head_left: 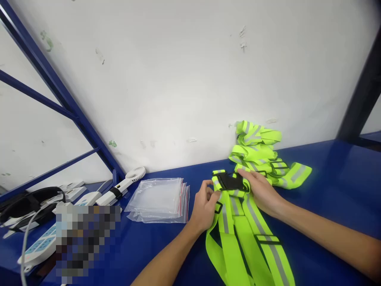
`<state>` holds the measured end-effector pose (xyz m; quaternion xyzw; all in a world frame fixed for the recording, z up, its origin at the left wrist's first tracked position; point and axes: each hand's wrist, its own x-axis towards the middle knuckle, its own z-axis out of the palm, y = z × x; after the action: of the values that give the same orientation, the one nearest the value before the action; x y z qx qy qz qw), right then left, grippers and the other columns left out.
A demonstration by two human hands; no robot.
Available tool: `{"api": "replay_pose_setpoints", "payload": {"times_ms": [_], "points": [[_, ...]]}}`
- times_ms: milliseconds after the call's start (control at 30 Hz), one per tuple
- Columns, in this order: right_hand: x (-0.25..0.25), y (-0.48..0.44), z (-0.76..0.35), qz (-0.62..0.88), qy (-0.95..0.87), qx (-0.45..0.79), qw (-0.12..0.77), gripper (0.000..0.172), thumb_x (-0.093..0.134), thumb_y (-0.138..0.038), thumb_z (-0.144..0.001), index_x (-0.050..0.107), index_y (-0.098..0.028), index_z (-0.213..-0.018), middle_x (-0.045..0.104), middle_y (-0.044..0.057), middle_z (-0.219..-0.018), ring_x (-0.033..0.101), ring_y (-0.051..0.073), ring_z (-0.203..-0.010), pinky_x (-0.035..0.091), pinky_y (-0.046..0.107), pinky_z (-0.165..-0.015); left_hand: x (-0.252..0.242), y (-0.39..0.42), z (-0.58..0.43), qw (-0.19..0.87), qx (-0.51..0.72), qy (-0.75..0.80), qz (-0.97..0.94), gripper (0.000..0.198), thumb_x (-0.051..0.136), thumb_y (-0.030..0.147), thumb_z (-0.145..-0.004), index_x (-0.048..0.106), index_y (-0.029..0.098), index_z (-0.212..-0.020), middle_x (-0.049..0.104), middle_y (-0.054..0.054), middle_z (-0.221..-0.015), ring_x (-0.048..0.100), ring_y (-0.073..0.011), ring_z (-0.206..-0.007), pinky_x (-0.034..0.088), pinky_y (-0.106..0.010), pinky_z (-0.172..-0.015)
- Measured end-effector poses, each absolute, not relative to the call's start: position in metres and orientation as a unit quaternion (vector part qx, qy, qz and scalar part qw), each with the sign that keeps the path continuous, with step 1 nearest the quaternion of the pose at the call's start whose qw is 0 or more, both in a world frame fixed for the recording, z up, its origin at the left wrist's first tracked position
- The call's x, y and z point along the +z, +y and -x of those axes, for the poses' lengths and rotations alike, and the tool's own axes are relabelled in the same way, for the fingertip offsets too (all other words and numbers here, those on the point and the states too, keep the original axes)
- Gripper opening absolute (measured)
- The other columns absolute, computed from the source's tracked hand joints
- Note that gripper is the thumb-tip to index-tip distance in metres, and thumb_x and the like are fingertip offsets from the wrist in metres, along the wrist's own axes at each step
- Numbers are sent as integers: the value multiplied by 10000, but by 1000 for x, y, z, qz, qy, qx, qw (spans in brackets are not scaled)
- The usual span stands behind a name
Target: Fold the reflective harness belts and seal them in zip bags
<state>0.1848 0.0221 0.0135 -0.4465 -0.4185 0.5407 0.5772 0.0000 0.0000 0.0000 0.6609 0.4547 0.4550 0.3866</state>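
Observation:
A neon-yellow reflective strap vest with grey stripes lies on the blue tabletop, its straps trailing toward me. My left hand pinches the vest's upper left edge with curled fingers. My right hand lies over the top of the vest beside its black buckle patch, fingers curved around the fabric. Both hands grip the same vest at its far end.
A pile of folded yellow reflective vests leans against the white wall behind my right hand. A stack of clear zip bags lies to the left. Farther left are a small white handheld fan, power strips and black headgear.

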Motion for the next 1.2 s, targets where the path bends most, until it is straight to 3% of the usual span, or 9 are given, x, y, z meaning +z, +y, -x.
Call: {"api": "replay_pose_setpoints", "payload": {"times_ms": [67,167,267,367,500,667,800,1067,1200], "points": [[14,21,-183,447,-403,568,562,272,614,-486,-818,621,-227,-736,717,45,-735,693,251,-740,575,337,-652,0,0,-1,376,453,456,-668,369,522,337,-879,506,214,-1226,589,-22,-934,534,-148,-784,432,-250,-712],[15,19,-182,459,-415,578,532,296,599,-517,-823,643,-227,-790,735,77,-862,701,279,-850,590,365,-719,0,2,-1,417,458,415,-666,341,518,298,-881,509,215,-1212,579,-59,-1094,540,-180,-963,450,-259,-794],[15,18,-184,483,-463,530,521,332,553,-531,-843,670,-237,-944,705,84,-1097,643,303,-1075,570,383,-837,1,3,-1,487,468,359,-644,242,600,317,-848,532,187,-1040,594,-42,-1013,556,-167,-920,448,-235,-767],[15,18,-188,462,-515,522,498,372,457,-503,-893,645,-255,-1095,664,61,-1202,579,301,-1186,552,396,-876,0,6,-1,517,488,336,-618,290,717,335,-770,496,173,-865,578,5,-826,549,-117,-762,418,-189,-677],[16,17,-194,365,-505,624,472,409,429,-434,-889,584,-254,-1222,691,60,-1144,639,303,-1083,552,423,-846,0,8,-2,535,538,323,-566,361,729,392,-762,504,178,-944,623,-1,-809,588,-128,-720,435,-203,-645],[16,13,-194,306,-564,635,431,677,566,-251,-743,410,-261,-1401,700,58,-1128,674,280,-954,513,432,-858,-2,11,-2,511,586,365,-512,397,667,421,-814,548,175,-1102,667,-63,-1040,624,-205,-975,466,-286,-854],[16,10,-188,286,-519,677,437,787,684,-194,-714,354,-284,-1423,696,45,-1139,657,239,-996,464,382,-928,-5,12,-2,506,605,383,-481,471,667,437,-806,532,197,-1189,640,-74,-1173,572,-237,-1123,440,-310,-938],[16,6,-185,244,-480,749,386,548,735,-212,-736,581,-226,-1263,740,48,-977,695,245,-887,515,380,-831,-7,9,-3,472,615,434,-459,529,669,495,-783,557,229,-1226,662,-70,-1139,589,-250,-1103,466,-301,-894],[18,6,-183,253,-482,741,393,409,738,-248,-740,676,-181,-1138,748,76,-969,695,267,-922,511,389,-869,-6,7,-2,465,612,445,-461,518,656,489,-793,551,231,-1229,664,-60,-1126,593,-245,-1086,471,-305,-893]]}}
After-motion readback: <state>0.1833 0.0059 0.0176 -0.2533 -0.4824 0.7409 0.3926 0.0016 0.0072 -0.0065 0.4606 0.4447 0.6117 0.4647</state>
